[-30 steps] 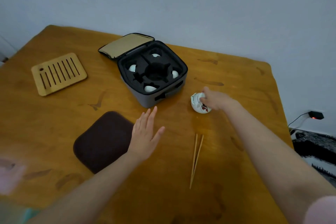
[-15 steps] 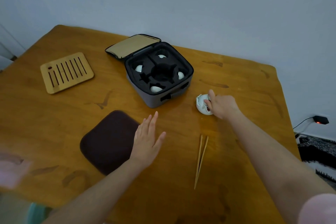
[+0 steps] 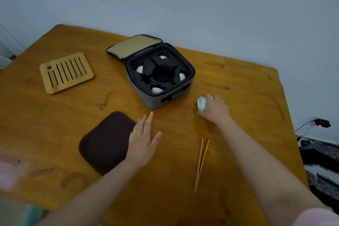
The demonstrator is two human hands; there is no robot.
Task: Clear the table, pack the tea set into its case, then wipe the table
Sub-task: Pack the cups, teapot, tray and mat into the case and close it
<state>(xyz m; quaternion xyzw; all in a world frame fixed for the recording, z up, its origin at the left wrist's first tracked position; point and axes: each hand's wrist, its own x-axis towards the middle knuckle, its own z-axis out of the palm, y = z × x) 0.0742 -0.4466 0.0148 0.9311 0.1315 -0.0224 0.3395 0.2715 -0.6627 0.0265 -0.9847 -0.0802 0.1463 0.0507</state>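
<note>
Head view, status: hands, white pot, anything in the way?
Right hand grips white pot beside case. Left hand open, holding nothing. Case open, centre slot empty. Path to case looks clear.

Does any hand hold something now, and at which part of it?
The right hand grips the white tea vessel beside the case, fingers curled over its top and right side. The left hand is open and holds nothing.

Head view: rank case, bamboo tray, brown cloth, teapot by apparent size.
1. Case, lid open.
2-3. Cloth and tray look alike; cloth is nearer and partly hidden by the left hand, so unranked.
4. Teapot, mostly hidden in the right hand.
</note>
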